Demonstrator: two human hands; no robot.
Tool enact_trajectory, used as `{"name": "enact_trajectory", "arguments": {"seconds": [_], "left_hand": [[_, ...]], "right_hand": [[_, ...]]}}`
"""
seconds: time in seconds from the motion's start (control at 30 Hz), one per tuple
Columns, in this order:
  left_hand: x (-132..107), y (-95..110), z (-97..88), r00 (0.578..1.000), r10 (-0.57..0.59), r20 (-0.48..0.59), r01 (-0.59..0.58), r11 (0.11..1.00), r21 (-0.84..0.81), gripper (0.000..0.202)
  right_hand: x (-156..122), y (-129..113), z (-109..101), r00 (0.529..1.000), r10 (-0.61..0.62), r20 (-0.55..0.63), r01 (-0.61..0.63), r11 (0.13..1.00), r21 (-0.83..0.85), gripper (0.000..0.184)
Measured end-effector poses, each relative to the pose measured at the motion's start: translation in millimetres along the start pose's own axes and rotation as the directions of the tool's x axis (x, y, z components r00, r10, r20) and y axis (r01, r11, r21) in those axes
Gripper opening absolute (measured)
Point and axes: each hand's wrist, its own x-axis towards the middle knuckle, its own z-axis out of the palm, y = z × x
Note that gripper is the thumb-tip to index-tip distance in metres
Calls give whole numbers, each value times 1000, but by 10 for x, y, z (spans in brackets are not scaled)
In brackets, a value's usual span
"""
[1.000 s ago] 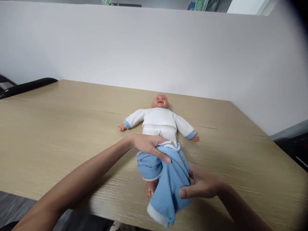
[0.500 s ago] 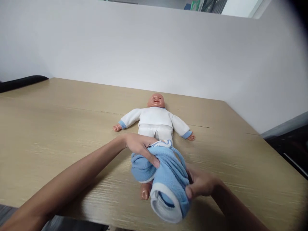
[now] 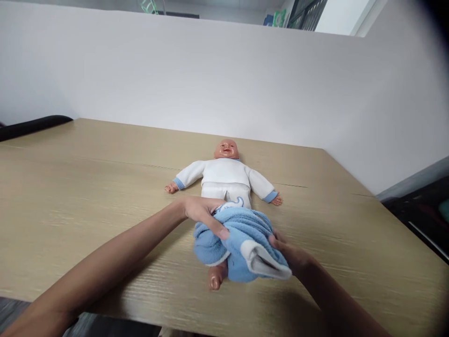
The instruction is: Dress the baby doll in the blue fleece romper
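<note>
A baby doll [image 3: 226, 172] in a white top with blue cuffs lies on its back, head away from me. Light-blue fleece trousers [image 3: 245, 224] with white hems are bunched around its lower legs. One bare foot [image 3: 216, 276] sticks out of the left trouser leg; the other foot is hidden inside the cloth. My left hand [image 3: 206, 214] grips the trousers near the waistband, thumb on top and fingers out of sight beneath. On the right side, my right hand [image 3: 289, 250] pinches the other trouser leg, whose open hem [image 3: 268, 264] points toward me, flattened.
The doll lies on a wooden table [image 3: 105, 187] with a seam across it. A pale partition wall [image 3: 196, 75] rises behind. Black chair parts show at the left edge [image 3: 38, 125] and the right edge [image 3: 417, 220].
The right trouser leg has been raised and swung rightward, and its round opening has flattened. My right hand has shifted up along the cloth. My left hand keeps its hold.
</note>
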Motion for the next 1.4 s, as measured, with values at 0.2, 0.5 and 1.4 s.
{"name": "enact_trajectory", "arguments": {"seconds": [0.2,0.5,1.4], "left_hand": [[-9,-13,11,997,56,-49,-55,998,22,41],[-30,11,16,995,-73,-74,74,997,10,41],[115,193,680,898,51,-437,288,684,670,29]], "right_hand": [[6,-137,-39,965,-53,255,60,998,-19,103],[-151,-169,66,977,-20,213,3,997,79,71],[-539,244,691,686,-209,-697,-111,916,-385,42]]}}
